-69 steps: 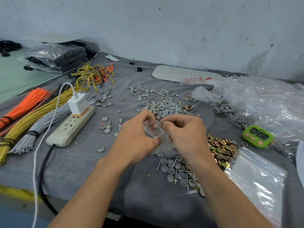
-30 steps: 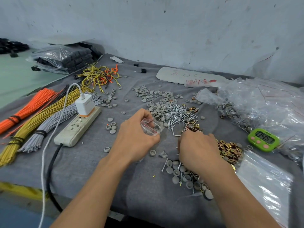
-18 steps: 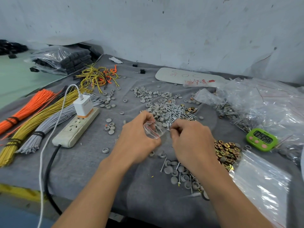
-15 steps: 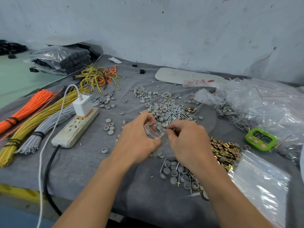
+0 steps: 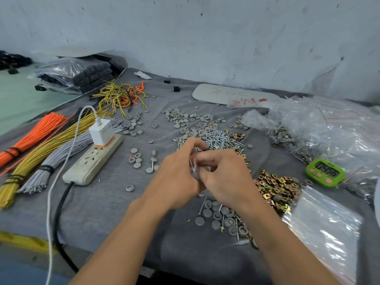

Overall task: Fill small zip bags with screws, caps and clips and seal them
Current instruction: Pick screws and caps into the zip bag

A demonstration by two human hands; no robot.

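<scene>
While my left hand [image 5: 176, 177] grips the small clear plastic zip bag [image 5: 193, 166] upright, my right hand [image 5: 226, 175] crowds its right side, hands together. Right pinch: cannot tell.

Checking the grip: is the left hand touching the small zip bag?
Touching. The head view shows the left hand gripping the small zip bag against its fingers.
</scene>
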